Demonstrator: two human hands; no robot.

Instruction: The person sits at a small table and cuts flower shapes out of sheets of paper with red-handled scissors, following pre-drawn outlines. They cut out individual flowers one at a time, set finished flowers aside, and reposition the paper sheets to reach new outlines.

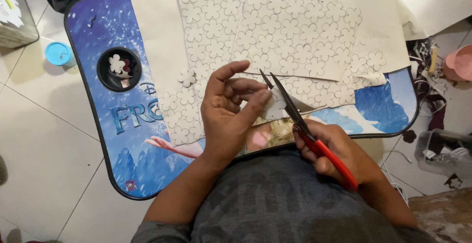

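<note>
My right hand (344, 154) grips red-handled scissors (295, 115), blades open and pointing up-left over the small blue lap table (118, 139). My left hand (228, 110) pinches a small white piece with a flower outline (276, 106) between thumb and fingers, right at the blades. Beyond the hands lie white sheets printed with many flower outlines (290, 31). One cut-out flower (187, 76) rests loose on the sheets, left of my left hand.
A round black cup holder (119, 69) in the table's left part holds cut flowers. A blue lid (58, 53) and a box (14, 16) sit on the tiled floor at left. A pink bowl (459, 62), scraps and a clear container (445, 152) lie at right.
</note>
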